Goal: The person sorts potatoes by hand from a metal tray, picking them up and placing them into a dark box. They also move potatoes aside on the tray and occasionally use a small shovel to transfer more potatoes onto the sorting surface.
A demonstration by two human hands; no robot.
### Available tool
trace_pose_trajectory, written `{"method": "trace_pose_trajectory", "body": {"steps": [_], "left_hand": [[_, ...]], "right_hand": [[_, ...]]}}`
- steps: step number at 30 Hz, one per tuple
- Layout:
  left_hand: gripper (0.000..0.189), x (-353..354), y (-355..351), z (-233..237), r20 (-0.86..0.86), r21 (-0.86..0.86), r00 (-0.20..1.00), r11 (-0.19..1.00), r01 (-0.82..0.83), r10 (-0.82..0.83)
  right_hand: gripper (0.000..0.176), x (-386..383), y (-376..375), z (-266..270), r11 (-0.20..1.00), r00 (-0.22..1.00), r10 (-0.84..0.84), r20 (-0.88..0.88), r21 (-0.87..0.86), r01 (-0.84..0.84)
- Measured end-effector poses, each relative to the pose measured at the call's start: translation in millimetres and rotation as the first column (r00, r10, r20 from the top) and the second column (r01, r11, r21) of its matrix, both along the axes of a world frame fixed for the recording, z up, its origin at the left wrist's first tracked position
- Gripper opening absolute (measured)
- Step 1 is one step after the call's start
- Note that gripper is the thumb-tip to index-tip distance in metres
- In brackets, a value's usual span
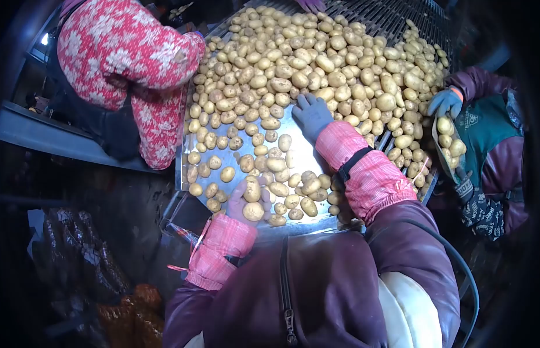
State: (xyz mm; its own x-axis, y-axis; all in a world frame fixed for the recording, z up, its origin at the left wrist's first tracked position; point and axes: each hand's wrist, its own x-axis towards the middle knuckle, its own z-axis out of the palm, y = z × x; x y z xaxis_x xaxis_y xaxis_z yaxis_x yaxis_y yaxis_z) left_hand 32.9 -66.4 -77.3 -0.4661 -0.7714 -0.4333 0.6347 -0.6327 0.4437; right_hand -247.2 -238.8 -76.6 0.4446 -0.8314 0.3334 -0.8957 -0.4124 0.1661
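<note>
My left hand (241, 202), in a purplish glove, is at the near edge of the metal tray (220, 159), with its fingers round a potato (252, 189). Another potato (253, 211) sits against its palm side. My right hand (312, 116), in a grey-blue glove, reaches farther in and lies with fingers spread at the edge of the big potato heap (334, 64). Its fingertips touch the nearest potatoes. Between my two hands, loose potatoes (276, 164) are scattered over the shiny metal.
At the left stands a person in a red floral sleeve (131, 52). On the right another person's gloved hand (446, 103) holds a bag of potatoes (450, 142). A purple glove (310, 4) shows at the top. Dark slats (397, 17) lie behind the heap.
</note>
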Motion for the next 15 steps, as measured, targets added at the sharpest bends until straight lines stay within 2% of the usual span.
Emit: {"method": "trace_pose_trajectory", "body": {"steps": [2,5,8,9,10,11,13,15], "left_hand": [[0.056,-1,1,-2,-0.018,-0.023,0.998,0.998,-0.064,0.064],[0.058,-2,0,5,0.037,-0.003,0.995,0.996,-0.092,0.092],[0.063,-7,0,16,0.377,-0.062,0.92,0.994,-0.093,0.11],[0.065,-9,-2,25,0.259,-0.009,0.958,0.992,-0.125,0.123],[0.067,-12,-6,36,0.14,0.049,0.98,0.988,-0.149,0.141],[0.069,-13,-6,42,0.019,0.104,0.986,0.981,-0.166,0.165],[0.074,-11,-11,35,0.258,-0.157,0.961,0.985,-0.064,0.104],[0.076,-9,-16,34,0.272,-0.126,0.958,0.991,-0.052,0.085]], "right_hand": [[0.026,1,0,4,0.988,0.998,-0.066,0.002,0.141,0.066],[0.022,0,9,-1,0.999,0.989,-0.035,0.144,0.044,0.029],[0.02,13,35,-6,0.999,0.865,-0.036,0.501,0.036,0.021],[0.027,20,54,16,0.989,0.8,-0.043,0.599,0.137,-0.05],[0.036,26,58,4,0.964,0.717,-0.045,0.695,0.219,-0.152],[0.041,38,76,19,0.912,0.692,-0.019,0.721,0.297,-0.284],[0.039,54,88,34,0.837,0.68,0.129,0.721,0.288,-0.464],[0.037,49,64,15,0.917,0.793,0.041,0.608,0.292,-0.271]]}}
